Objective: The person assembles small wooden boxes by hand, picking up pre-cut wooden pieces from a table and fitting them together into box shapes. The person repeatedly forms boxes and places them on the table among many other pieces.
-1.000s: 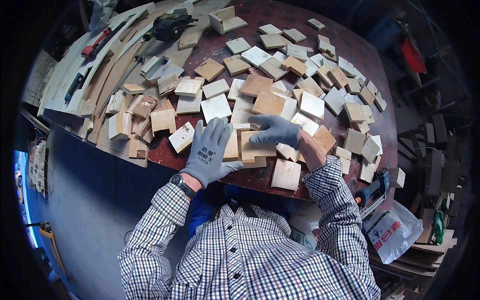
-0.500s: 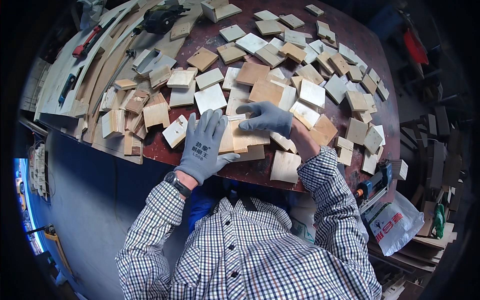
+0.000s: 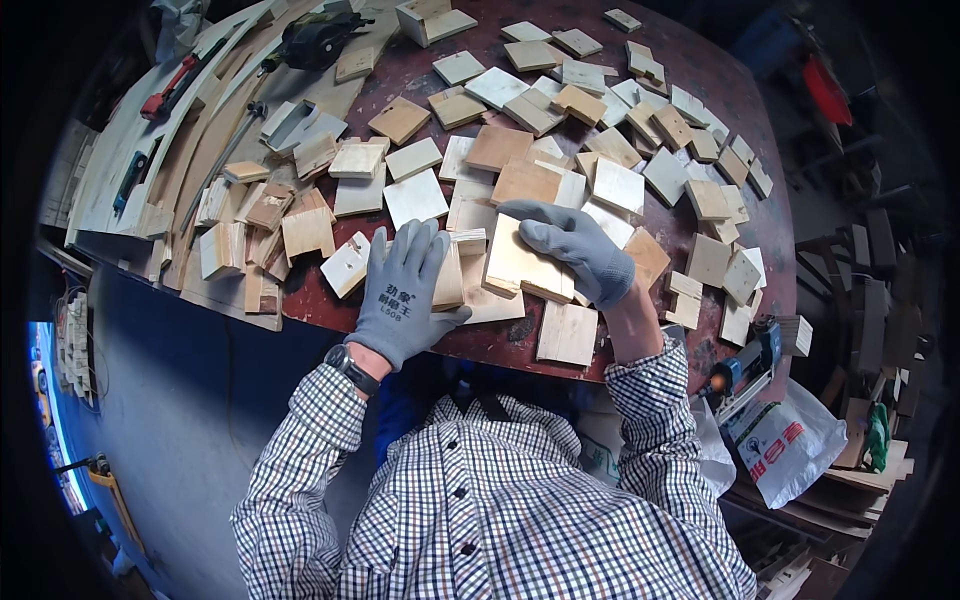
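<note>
My right hand [image 3: 575, 245], in a grey glove, grips a pale square wood block [image 3: 521, 262] between thumb and fingers. The block is tilted up at the near side of the table, above other pieces. My left hand [image 3: 405, 285], also gloved, lies with its fingers stretched out against another wood block [image 3: 449, 280], which it partly covers. Under and between the hands a flat wood piece [image 3: 487, 303] rests near the table's front edge. To the right of it lies a separate square piece [image 3: 567, 333].
Many loose wood blocks cover the dark red table [image 3: 395, 75]. Long boards [image 3: 215, 130] fill the left side, with a black power tool [image 3: 318, 40] and a red-handled tool [image 3: 170, 90] on them. At the right edge sit a blue tool [image 3: 757, 350] and a white plastic bag [image 3: 785, 440].
My right hand has taken hold of the wood block and moved right with it, lifting it away from the left hand's block. My left hand has hardly moved.
</note>
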